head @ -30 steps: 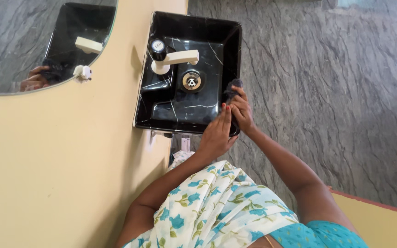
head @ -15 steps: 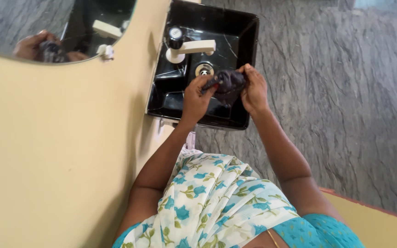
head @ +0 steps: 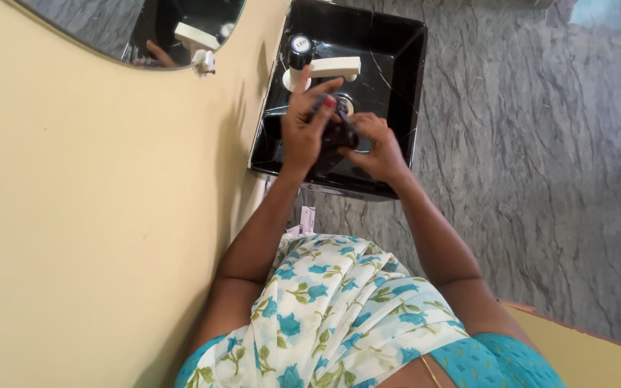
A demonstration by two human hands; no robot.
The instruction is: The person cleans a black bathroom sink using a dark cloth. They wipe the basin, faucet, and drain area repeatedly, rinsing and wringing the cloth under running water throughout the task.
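Bright, even daylight; my arms throw a soft shadow down the cream wall (head: pixel 95 215) just left of the black sink (head: pixel 404 86), and the white tap (head: pixel 325 68) casts another on the wall beside it. Sink's glossy rim shows pale sheen, inside stays dark, so the dark cloth (head: pixel 338 133) between my hands is hard to read against it. Focus sharp at the sink; the floor's far corner right of it looks washed out.

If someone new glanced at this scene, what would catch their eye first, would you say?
Most likely the glossy black basin on the cream wall, top centre, with its pale tap. Over it, the left hand and right hand bunch a dark cloth between them. A mirror sits top left.
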